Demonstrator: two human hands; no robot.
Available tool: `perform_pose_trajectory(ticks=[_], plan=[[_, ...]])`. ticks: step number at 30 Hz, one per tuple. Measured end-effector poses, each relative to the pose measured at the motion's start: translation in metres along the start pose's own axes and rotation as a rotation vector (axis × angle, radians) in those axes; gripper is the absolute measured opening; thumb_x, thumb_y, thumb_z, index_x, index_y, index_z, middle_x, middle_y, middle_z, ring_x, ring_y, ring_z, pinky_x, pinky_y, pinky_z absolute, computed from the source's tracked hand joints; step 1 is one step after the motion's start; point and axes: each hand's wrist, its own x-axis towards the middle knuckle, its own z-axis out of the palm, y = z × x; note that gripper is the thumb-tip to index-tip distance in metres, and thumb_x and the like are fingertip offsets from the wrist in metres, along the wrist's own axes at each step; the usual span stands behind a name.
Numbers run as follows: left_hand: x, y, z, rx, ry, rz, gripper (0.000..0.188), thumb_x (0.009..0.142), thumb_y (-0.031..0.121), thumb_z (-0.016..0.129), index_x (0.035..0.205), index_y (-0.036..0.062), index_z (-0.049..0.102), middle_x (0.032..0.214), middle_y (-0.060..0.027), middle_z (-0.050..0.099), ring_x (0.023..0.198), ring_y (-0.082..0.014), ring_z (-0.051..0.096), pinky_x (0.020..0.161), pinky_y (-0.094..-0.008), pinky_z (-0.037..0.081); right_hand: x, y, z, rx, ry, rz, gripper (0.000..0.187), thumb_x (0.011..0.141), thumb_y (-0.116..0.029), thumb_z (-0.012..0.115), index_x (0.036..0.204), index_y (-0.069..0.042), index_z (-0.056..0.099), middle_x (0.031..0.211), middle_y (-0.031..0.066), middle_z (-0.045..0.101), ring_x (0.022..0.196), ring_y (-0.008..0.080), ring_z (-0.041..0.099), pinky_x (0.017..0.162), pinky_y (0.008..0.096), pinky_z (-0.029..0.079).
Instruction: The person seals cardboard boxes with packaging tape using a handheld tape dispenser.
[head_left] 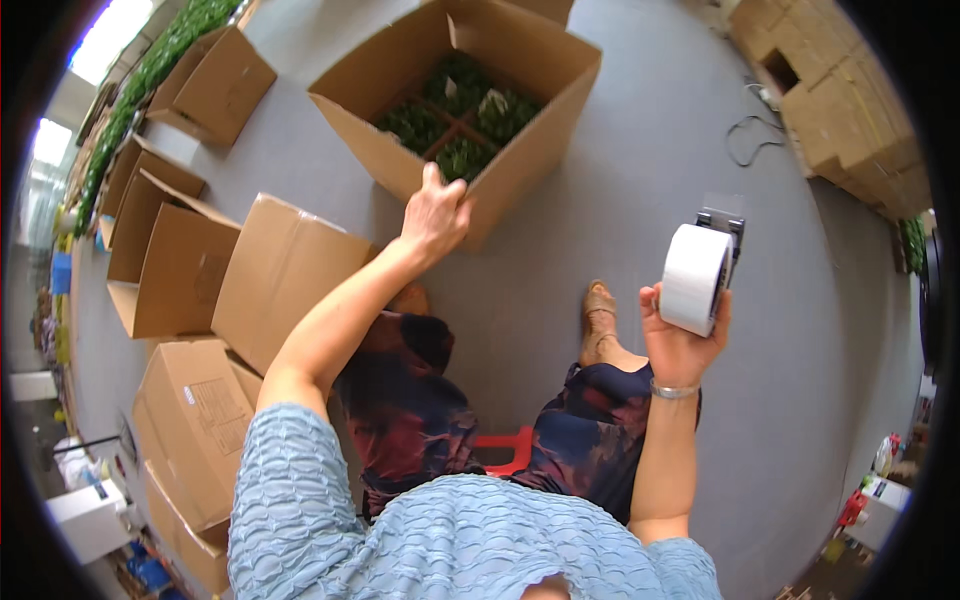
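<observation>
In front of me stands a large cardboard box [385,152] with its top open. Dividers split its inside, and bunches of green artificial-looking foliage [463,158] fill the compartments. My left hand [436,215] is at the box's near corner, its fingers closed over the upper edge. Out to the right, my right hand [685,345] grips a tape dispenser [697,278] from below. A wide white roll of tape sits on it, and a short clear end sticks out beyond the dark head.
Several cardboard boxes [285,270] crowd my left side, some open. Green foliage [150,70] runs along the far left. Stacked cartons [840,100] stand at the far right, near a dark cable [745,140] on the grey floor. A red stool [510,450] is beneath me.
</observation>
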Motion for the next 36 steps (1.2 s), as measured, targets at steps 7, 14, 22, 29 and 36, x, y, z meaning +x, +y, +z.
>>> perform_pose_trajectory(ticks=[7, 14, 22, 29, 36], plan=[[-0.107, 0.011, -0.028, -0.065, -0.128, 0.183, 0.022, 0.087, 0.017, 0.071, 0.085, 0.0021, 0.055, 0.109, -0.0244, 0.045, 0.081, -0.0466, 0.06, 0.071, -0.0531, 0.051, -0.058, -0.056, -0.047, -0.204, 0.068, -0.144, 0.039, 0.075, -0.003, 0.065, 0.114, -0.003, 0.069, 0.102, 0.01, 0.073, 0.088, 0.0234, 0.07, 0.083, 0.0339, 0.057], [-0.194, 0.006, -0.073, -0.079, -0.325, 0.31, 0.017, 0.084, 0.01, 0.071, 0.085, 0.0019, 0.056, 0.104, -0.0186, 0.046, 0.086, -0.04, 0.06, 0.072, -0.0481, 0.052, -0.133, -0.084, -0.045, 0.001, 0.184, -0.431, 0.037, 0.084, -0.007, 0.066, 0.122, -0.006, 0.068, 0.116, 0.0071, 0.073, 0.107, 0.0223, 0.07, 0.099, 0.0414, 0.053], [-0.206, 0.029, -0.153, -0.25, -0.713, 0.158, 0.029, 0.083, 0.018, 0.078, 0.106, 0.0039, 0.067, 0.117, -0.0122, 0.057, 0.104, -0.0283, 0.064, 0.085, -0.0364, 0.055, -0.195, -0.127, -0.096, -0.049, 0.54, -0.481, 0.031, 0.085, -0.01, 0.063, 0.116, -0.007, 0.067, 0.12, 0.0075, 0.069, 0.114, 0.0246, 0.064, 0.102, 0.0444, 0.048], [-0.083, -0.061, -0.062, -0.584, -0.257, -0.272, 0.072, 0.106, 0.044, 0.046, 0.163, 0.0112, 0.014, 0.164, -0.0177, 0.027, 0.15, -0.0279, 0.03, 0.121, -0.0387, 0.027, -0.107, -0.1, -0.11, -0.277, 0.604, -0.338, 0.042, 0.081, -0.024, 0.067, 0.122, -0.013, 0.064, 0.122, 0.0062, 0.066, 0.113, 0.0266, 0.06, 0.103, 0.0455, 0.043], [-0.09, 0.049, 0.074, -0.519, -0.463, -0.034, 0.08, 0.105, 0.052, 0.041, 0.161, 0.003, 0.012, 0.168, -0.0212, 0.01, 0.156, -0.0337, 0.009, 0.126, -0.0379, 0.011, -0.037, 0.027, -0.128, -0.52, 0.551, 0.168, 0.024, 0.08, -0.017, 0.071, 0.102, -0.006, 0.068, 0.099, 0.0065, 0.071, 0.093, 0.0201, 0.065, 0.092, 0.0337, 0.05]])
